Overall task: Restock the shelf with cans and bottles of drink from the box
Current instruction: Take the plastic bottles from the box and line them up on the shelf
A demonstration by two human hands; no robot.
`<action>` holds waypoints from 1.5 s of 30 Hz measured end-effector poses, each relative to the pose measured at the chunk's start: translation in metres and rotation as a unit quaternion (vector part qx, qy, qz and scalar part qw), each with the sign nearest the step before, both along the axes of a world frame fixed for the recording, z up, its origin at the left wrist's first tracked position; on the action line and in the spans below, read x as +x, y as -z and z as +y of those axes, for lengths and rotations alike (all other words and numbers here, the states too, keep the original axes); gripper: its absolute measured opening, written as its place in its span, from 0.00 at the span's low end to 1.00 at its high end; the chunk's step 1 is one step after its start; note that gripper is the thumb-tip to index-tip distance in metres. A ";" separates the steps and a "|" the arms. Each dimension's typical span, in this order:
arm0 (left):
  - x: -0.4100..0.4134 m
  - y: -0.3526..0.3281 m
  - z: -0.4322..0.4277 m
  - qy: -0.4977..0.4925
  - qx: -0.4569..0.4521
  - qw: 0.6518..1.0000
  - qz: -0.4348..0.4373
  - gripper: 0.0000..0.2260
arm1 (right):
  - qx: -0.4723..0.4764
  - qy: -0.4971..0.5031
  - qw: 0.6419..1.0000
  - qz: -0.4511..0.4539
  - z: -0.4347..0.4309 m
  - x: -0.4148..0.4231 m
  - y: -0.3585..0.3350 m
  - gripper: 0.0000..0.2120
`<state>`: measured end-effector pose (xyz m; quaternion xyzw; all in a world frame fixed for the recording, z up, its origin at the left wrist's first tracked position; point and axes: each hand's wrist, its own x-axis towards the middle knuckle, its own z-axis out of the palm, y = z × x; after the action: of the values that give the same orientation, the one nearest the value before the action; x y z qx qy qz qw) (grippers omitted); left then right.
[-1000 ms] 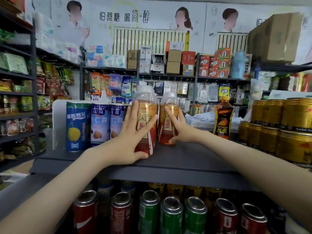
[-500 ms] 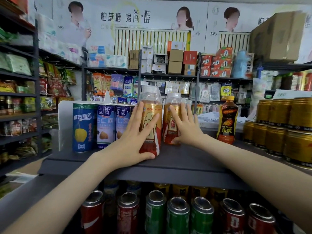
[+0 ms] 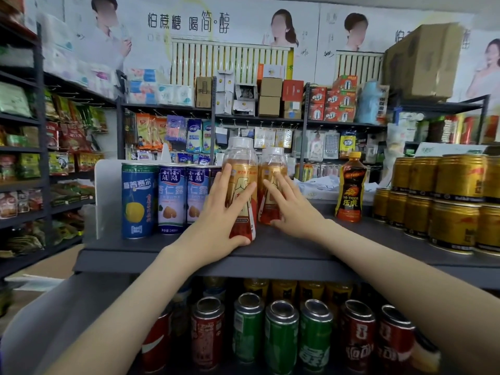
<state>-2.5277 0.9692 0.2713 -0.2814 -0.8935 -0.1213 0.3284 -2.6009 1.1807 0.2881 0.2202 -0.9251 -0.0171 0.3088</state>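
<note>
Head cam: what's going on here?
A person is stocking drinks on a grey shelf. The left hand lies flat against the front amber bottle. The right hand lies flat against the rear amber bottle. Both bottles stand upright between the blue cans and a dark bottle. No box is in view.
</note>
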 end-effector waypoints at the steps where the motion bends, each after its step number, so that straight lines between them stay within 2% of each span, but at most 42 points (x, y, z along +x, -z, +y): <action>1: 0.003 0.002 0.001 -0.007 0.007 1.000 0.006 0.45 | -0.006 0.001 1.000 -0.003 -0.001 0.010 0.003 0.44; 5: 0.028 0.005 0.006 -0.018 0.073 0.997 0.012 0.37 | -0.072 -0.010 0.997 -0.018 -0.005 0.053 0.009 0.33; 11: 0.084 0.031 0.011 -0.031 0.123 0.991 0.030 0.26 | -0.210 -0.113 0.971 0.029 -0.014 0.130 0.027 0.23; 14: 0.120 0.060 0.007 -0.047 0.143 0.988 0.026 0.22 | -0.206 -0.168 0.964 0.016 -0.030 0.173 0.056 0.20; 18: 0.172 0.119 -0.016 -0.104 0.149 0.983 -0.029 0.21 | -0.190 -0.231 0.953 -0.053 -0.064 0.215 0.117 0.19; 24: 0.256 0.208 -0.100 -0.224 0.158 0.954 -0.122 0.22 | -0.168 -0.290 0.921 -0.197 -0.164 0.259 0.210 0.20; 27: 0.284 0.240 -0.156 -0.275 0.167 0.935 -0.147 0.22 | -0.139 -0.317 0.906 -0.242 -0.227 0.270 0.242 0.21; 33: 0.324 0.315 -0.292 -0.361 0.201 0.885 -0.215 0.22 | -0.059 -0.327 0.891 -0.310 -0.376 0.269 0.319 0.24; 39: 0.355 0.423 -0.453 -0.434 0.242 0.812 -0.304 0.22 | 0.070 -0.329 0.871 -0.358 -0.541 0.255 0.433 0.28; 45: 0.388 0.586 -0.536 -0.483 0.314 0.697 -0.426 0.20 | 0.145 -0.295 0.804 -0.496 -0.635 0.263 0.599 0.27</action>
<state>-2.1394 0.4334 -0.3143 0.3906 -0.8608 -0.3264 -0.0051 -2.3380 0.5455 -0.3105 0.5029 -0.8293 0.0527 -0.2377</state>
